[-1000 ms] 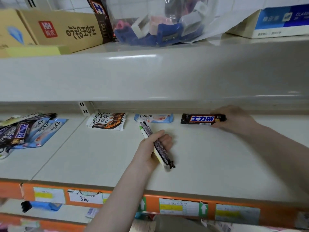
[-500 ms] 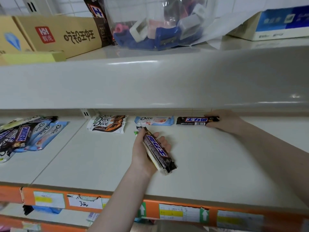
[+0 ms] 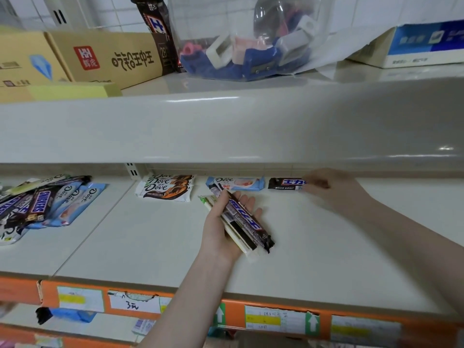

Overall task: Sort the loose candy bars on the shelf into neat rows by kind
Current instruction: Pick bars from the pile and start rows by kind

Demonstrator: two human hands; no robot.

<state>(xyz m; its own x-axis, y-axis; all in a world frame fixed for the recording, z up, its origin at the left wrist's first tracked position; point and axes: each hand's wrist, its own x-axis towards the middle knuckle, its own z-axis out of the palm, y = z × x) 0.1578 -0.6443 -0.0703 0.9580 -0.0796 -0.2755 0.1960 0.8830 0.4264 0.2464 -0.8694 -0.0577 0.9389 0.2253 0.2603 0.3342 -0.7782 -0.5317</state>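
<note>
My left hand (image 3: pixel 223 229) lies palm up over the middle of the white shelf (image 3: pixel 155 237), holding a small stack of candy bars (image 3: pixel 247 221): a dark Snickers bar on top, pale bars under it. At the back of the shelf lie a brown Snickers bar (image 3: pixel 285 184), a light blue Dove bar (image 3: pixel 241 183) and a few white-and-brown Dove bars (image 3: pixel 167 188). My right hand (image 3: pixel 331 188) is at the right end of the brown Snickers bar, its fingers curled at the wrapper's end. A loose pile of mixed bars (image 3: pixel 42 204) lies at the far left.
The upper shelf's thick edge (image 3: pixel 226 126) overhangs the back row and leaves little height there. On top stand cardboard boxes (image 3: pixel 105 56), a clear bag of plastic parts (image 3: pixel 248 46) and a blue-white box (image 3: pixel 424 43). An orange price strip (image 3: pixel 276 320) runs along the front edge.
My left hand has turned palm up, so the held bars now show their faces. My right hand has drawn back slightly along the brown Snickers bar at the back.
</note>
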